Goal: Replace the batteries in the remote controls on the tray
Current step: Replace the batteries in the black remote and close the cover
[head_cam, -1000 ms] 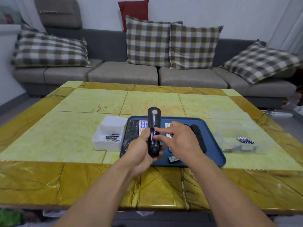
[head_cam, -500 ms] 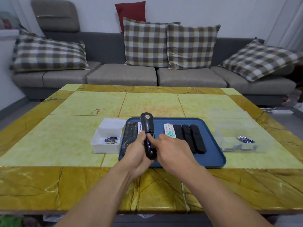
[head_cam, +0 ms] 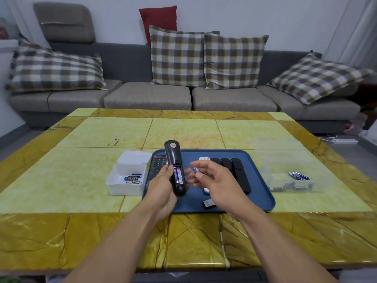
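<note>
- Head view: the left hand (head_cam: 163,188) grips a black remote control (head_cam: 175,167) held above the left part of the blue tray (head_cam: 263,193), back side up with its battery bay open; one blue battery (head_cam: 177,175) sits in the bay.
- The right hand (head_cam: 216,180), just beside the remote and apart from it, pinches a small battery (head_cam: 196,170) between thumb and fingertips.
- On the tray lie a dark remote with buttons (head_cam: 156,167) at the left, a white remote (head_cam: 204,158) partly hidden by the right hand, three black remotes (head_cam: 238,168) side by side, and a small dark battery cover (head_cam: 209,202) near the front edge.
- A white open box (head_cam: 126,186) stands just left of the tray on the bench (head_cam: 81,176), with a few batteries inside.
- A clear plastic box (head_cam: 293,180) stands right of the tray, holding blue batteries (head_cam: 299,175).
- Beyond the bench is a grey sofa (head_cam: 146,97) with checked cushions.
</note>
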Tool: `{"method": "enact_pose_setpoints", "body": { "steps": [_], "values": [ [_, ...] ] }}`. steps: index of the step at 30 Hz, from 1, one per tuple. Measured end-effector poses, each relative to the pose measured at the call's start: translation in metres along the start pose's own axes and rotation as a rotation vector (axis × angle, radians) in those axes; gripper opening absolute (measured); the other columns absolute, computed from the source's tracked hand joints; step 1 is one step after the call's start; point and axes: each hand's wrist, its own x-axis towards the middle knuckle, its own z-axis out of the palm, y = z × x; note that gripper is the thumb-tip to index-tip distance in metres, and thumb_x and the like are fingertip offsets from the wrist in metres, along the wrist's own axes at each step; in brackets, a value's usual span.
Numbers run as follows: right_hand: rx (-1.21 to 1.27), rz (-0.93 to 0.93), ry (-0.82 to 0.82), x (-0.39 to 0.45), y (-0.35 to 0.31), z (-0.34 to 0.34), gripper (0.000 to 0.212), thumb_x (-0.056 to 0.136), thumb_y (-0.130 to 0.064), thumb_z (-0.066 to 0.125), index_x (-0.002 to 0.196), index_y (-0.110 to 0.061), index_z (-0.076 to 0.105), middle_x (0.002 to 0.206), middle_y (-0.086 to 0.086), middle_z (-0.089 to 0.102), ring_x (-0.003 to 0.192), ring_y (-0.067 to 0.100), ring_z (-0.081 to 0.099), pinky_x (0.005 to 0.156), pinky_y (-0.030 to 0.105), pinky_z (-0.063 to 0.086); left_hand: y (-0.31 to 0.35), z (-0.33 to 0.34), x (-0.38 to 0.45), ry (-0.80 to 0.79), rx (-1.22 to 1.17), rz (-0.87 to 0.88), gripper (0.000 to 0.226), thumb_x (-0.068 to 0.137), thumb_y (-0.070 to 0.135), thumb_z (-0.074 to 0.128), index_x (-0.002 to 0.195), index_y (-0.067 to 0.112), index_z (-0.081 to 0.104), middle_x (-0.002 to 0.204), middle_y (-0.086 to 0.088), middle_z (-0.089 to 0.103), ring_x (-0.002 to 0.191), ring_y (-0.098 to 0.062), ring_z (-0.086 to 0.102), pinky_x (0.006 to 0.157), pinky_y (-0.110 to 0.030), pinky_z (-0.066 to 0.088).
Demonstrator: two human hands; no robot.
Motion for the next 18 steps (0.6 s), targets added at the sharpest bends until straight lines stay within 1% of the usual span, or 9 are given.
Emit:
{"method": "enact_pose_setpoints", "body": {
  "steps": [4, 6, 8, 9, 11, 12, 13, 16, 18],
  "values": [
    [0.017, -0.033, 0.035, 0.0029, -0.0025, -0.0013, 0.013, 0.100, -0.010, 0.057, 0.109, -0.017, 0.063, 0.104, -0.008, 0.076, 0.093, 0.007, 0.071, 0.077, 0.008, 0.048, -0.0009, -0.0003, -0.0008, -0.018, 0.038, -0.010, 0.035, 0.111, 0.023, 0.032, 0.130, 0.004, 0.055, 0.113, -0.016, 0.074, 0.092, -0.030, 0.070, 0.085, -0.041, 0.052],
    [0.032, -0.027, 0.040, 0.0029, -0.0041, -0.0009, 0.008, 0.100, -0.013, 0.058, 0.107, -0.016, 0.059, 0.103, -0.012, 0.076, 0.090, 0.008, 0.071, 0.075, 0.009, 0.049, -0.0012, 0.0002, -0.0006, -0.011, 0.054, -0.013, 0.037, 0.110, 0.022, 0.034, 0.126, -0.001, 0.059, 0.119, -0.021, 0.071, 0.094, -0.030, 0.069, 0.085, -0.042, 0.054],
    [0.010, -0.027, 0.057, 0.0031, -0.0047, 0.0007, 0.007, 0.100, -0.015, 0.059, 0.104, -0.020, 0.057, 0.104, -0.015, 0.076, 0.085, 0.009, 0.072, 0.074, 0.016, 0.053, -0.0015, 0.0004, -0.0011, -0.017, 0.068, -0.014, 0.036, 0.110, 0.021, 0.036, 0.123, -0.001, 0.061, 0.119, -0.023, 0.070, 0.094, -0.030, 0.070, 0.083, -0.041, 0.055],
    [-0.024, -0.029, 0.074, 0.0029, -0.0044, 0.0016, 0.007, 0.099, -0.017, 0.059, 0.102, -0.023, 0.057, 0.104, -0.017, 0.075, 0.083, 0.009, 0.072, 0.072, 0.024, 0.055, -0.0014, 0.0007, -0.0020, -0.027, 0.076, -0.013, 0.036, 0.110, 0.022, 0.036, 0.121, 0.000, 0.062, 0.117, -0.021, 0.071, 0.093, -0.029, 0.071, 0.083, -0.041, 0.056],
    [-0.123, -0.041, 0.119, 0.0026, -0.0021, 0.0030, 0.010, 0.099, -0.021, 0.061, 0.097, -0.029, 0.056, 0.104, -0.023, 0.074, 0.080, 0.014, 0.072, 0.067, 0.038, 0.053, 0.0001, 0.0030, -0.0049, -0.051, 0.086, -0.013, 0.037, 0.110, 0.022, 0.036, 0.116, 0.001, 0.066, 0.112, -0.018, 0.073, 0.089, -0.028, 0.073, 0.087, -0.042, 0.056],
    [-0.156, -0.051, 0.137, 0.0022, -0.0012, 0.0035, 0.011, 0.098, -0.022, 0.062, 0.095, -0.031, 0.057, 0.103, -0.024, 0.073, 0.081, 0.014, 0.071, 0.066, 0.041, 0.053, 0.0010, 0.0040, -0.0061, -0.059, 0.084, -0.014, 0.038, 0.110, 0.022, 0.035, 0.114, 0.001, 0.067, 0.111, -0.018, 0.074, 0.088, -0.027, 0.073, 0.090, -0.043, 0.056],
    [-0.171, -0.069, 0.150, 0.0017, -0.0002, 0.0038, 0.011, 0.097, -0.023, 0.063, 0.093, -0.031, 0.057, 0.103, -0.024, 0.073, 0.083, 0.011, 0.071, 0.067, 0.040, 0.053, 0.0014, 0.0050, -0.0070, -0.066, 0.077, -0.016, 0.038, 0.110, 0.022, 0.035, 0.115, 0.000, 0.066, 0.113, -0.019, 0.074, 0.089, -0.027, 0.073, 0.093, -0.045, 0.055],
    [-0.247, -0.176, 0.198, 0.0009, 0.0010, 0.0026, 0.011, 0.091, -0.022, 0.071, 0.090, -0.032, 0.065, 0.098, -0.020, 0.073, 0.090, -0.001, 0.066, 0.066, 0.018, 0.044, 0.0030, 0.0049, -0.0079, -0.076, 0.047, -0.034, 0.038, 0.110, 0.023, 0.036, 0.126, -0.004, 0.059, 0.124, -0.025, 0.068, 0.110, -0.034, 0.068, 0.099, -0.048, 0.054],
    [-0.253, -0.204, 0.216, 0.0011, 0.0020, 0.0022, 0.010, 0.089, -0.021, 0.072, 0.090, -0.031, 0.069, 0.091, -0.016, 0.072, 0.086, 0.001, 0.065, 0.066, 0.017, 0.043, 0.0032, 0.0042, -0.0069, -0.082, 0.015, -0.041, 0.040, 0.110, 0.023, 0.036, 0.130, -0.006, 0.054, 0.127, -0.027, 0.065, 0.122, -0.037, 0.062, 0.098, -0.048, 0.055]
  ]
}}
